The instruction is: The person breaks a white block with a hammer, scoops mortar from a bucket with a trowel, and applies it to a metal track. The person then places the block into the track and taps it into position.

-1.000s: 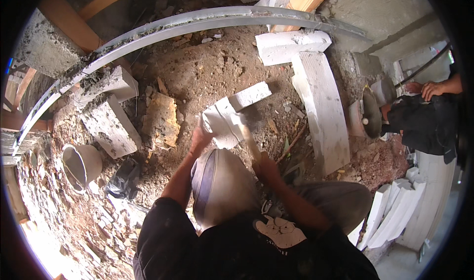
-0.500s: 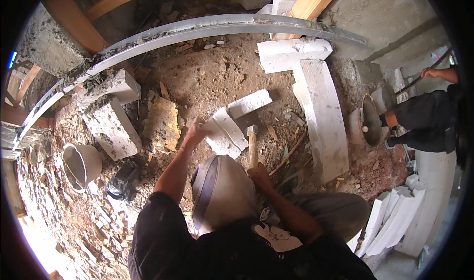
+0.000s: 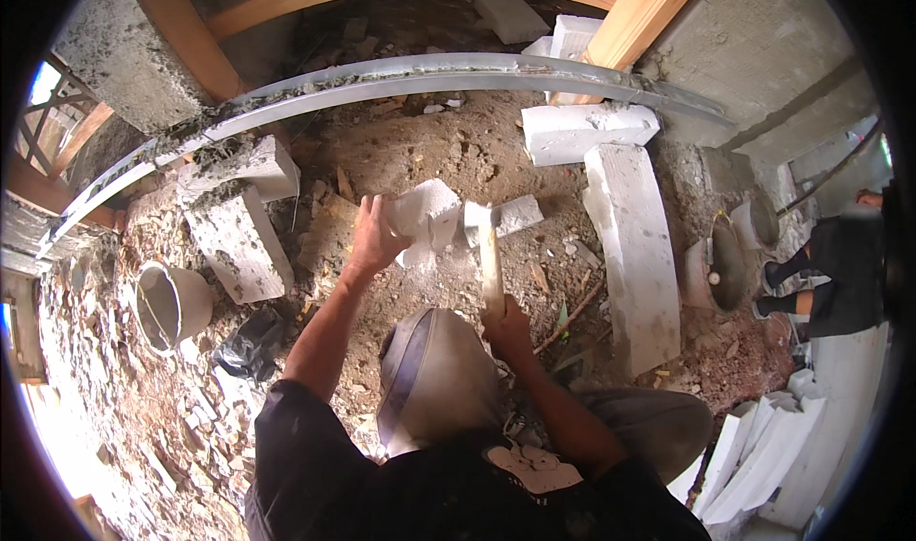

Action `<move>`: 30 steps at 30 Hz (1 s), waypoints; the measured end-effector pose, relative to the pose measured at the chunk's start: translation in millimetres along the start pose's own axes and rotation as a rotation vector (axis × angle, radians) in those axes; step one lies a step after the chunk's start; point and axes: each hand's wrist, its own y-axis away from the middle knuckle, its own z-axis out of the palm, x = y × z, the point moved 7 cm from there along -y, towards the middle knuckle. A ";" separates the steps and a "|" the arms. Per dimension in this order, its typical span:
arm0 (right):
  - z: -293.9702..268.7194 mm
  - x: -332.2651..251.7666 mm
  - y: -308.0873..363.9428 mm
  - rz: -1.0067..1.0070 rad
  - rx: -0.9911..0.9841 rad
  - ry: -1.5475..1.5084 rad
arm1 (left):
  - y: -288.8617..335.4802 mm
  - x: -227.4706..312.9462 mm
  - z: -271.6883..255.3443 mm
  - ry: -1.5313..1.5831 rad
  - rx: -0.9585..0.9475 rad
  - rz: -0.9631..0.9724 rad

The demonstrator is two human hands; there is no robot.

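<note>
My left hand (image 3: 377, 236) grips the left side of a broken white block (image 3: 427, 212), its fingers against the edge. In my right hand (image 3: 508, 326) is the wooden handle of a hammer (image 3: 492, 279). The hammer head is up beside the block's right side; whether they touch I cannot tell. Just right of the hammer head, a smaller white block piece (image 3: 522, 215) lies on the dirt, partly hidden by it.
Long white blocks (image 3: 632, 255) lie to the right, with another block (image 3: 587, 133) behind them. Dirty blocks (image 3: 239, 240), a bucket (image 3: 172, 304) and a black plastic bag (image 3: 250, 343) are left. A metal channel (image 3: 429, 72) crosses the far side. Another person (image 3: 835, 264) stands by buckets (image 3: 718, 264).
My left hand and the block have moved away from me and turned. The hammer head has risen farther forward, near the block. The other person has shifted slightly.
</note>
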 end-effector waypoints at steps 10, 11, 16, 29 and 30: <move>4.8 -77.7 -17.6 -0.462 -0.007 0.034 | -4.0 -32.2 28.5 -0.201 -0.003 0.036; 11.7 -69.7 -21.8 -0.381 -0.062 0.133 | -5.0 -32.5 28.5 -0.195 -0.018 0.031; 16.0 -96.6 -16.5 -0.293 -0.104 0.351 | -7.5 -34.9 26.5 -0.216 -0.100 -0.049; 29.1 -101.8 -19.3 -0.384 -0.011 0.328 | -14.7 -41.7 31.7 -0.064 -0.093 0.022; 40.2 -64.0 -31.1 -0.092 -0.120 0.583 | -14.1 -42.5 30.4 -0.075 -0.075 0.039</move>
